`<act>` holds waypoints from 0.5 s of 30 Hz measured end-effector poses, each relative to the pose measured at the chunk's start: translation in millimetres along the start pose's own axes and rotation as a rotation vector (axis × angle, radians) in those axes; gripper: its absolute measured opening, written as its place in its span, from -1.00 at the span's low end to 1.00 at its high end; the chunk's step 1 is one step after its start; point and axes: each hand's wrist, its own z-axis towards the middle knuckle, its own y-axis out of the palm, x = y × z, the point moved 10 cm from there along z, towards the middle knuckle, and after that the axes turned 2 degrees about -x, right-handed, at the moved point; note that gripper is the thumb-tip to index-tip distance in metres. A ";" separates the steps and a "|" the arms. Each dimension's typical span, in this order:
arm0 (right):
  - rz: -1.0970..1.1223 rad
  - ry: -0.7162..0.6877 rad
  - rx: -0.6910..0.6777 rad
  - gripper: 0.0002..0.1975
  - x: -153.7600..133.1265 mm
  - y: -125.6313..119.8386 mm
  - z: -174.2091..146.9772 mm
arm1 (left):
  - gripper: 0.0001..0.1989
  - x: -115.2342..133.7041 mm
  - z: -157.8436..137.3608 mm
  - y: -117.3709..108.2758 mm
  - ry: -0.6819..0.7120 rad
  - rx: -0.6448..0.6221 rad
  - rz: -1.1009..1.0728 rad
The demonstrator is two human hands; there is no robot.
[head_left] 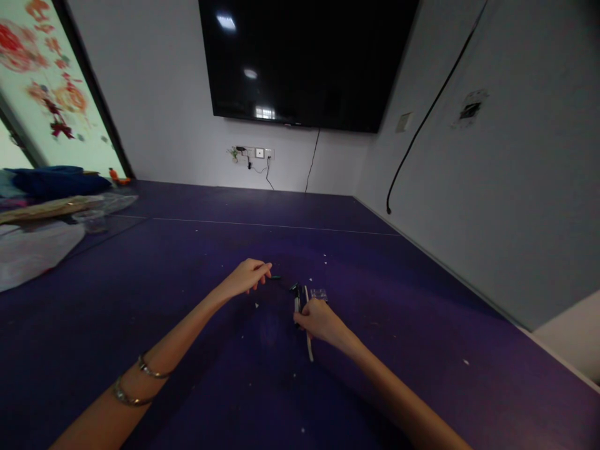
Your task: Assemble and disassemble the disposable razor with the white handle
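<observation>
My left hand (252, 275) hovers over the purple surface with thumb and fingers pinched together. At its fingertips is a small, thin, dark teal piece (275, 277), too small to name. To the right and nearer me, my right hand (319, 320) is closed on a slim handle, black and pale, with a dark head at its far end; it looks like a razor (297, 302). A narrow off-white strip (310, 350) runs beneath the right hand, its two ends showing. Just beyond the knuckles lies a small clear plastic piece (319, 294).
Small white scraps (465, 362) dot the purple surface (225, 387). Bags and folded cloth (56, 184) are piled at the far left. A large television (309, 62) hangs on the back wall above sockets (259, 152). A black cable (424, 119) dangles along the right wall.
</observation>
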 end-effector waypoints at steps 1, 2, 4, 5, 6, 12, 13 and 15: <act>0.005 -0.002 -0.009 -0.70 -1.2 0.7 -0.7 | -0.63 -1.5 0.6 -0.1 -0.003 0.000 0.003; 0.010 -0.005 -0.018 -0.69 -2.5 1.2 -1.3 | -0.62 -2.9 1.2 -0.1 -0.006 -0.002 0.007; 0.000 -0.001 -0.037 -0.68 -3.9 2.4 -2.2 | -0.62 -4.9 2.2 0.1 -0.010 -0.010 0.015; -0.014 0.006 -0.044 -0.67 -3.9 2.7 -2.5 | -0.61 -6.0 2.7 0.4 -0.016 -0.017 0.020; -0.033 0.012 -0.045 -0.66 -4.1 2.6 -2.5 | -0.62 -7.2 3.1 0.5 -0.024 -0.023 0.028; -0.111 0.014 -0.026 -0.64 -2.2 2.5 -0.3 | -0.60 -11.5 5.3 1.7 -0.032 -0.053 0.071; -0.101 0.007 -0.024 -0.65 -1.6 1.9 0.3 | -0.60 -12.6 5.8 2.4 -0.028 -0.058 0.084; -0.075 -0.009 -0.018 -0.64 -0.1 -2.1 1.7 | -0.62 -15.2 7.7 3.4 -0.009 -0.060 0.143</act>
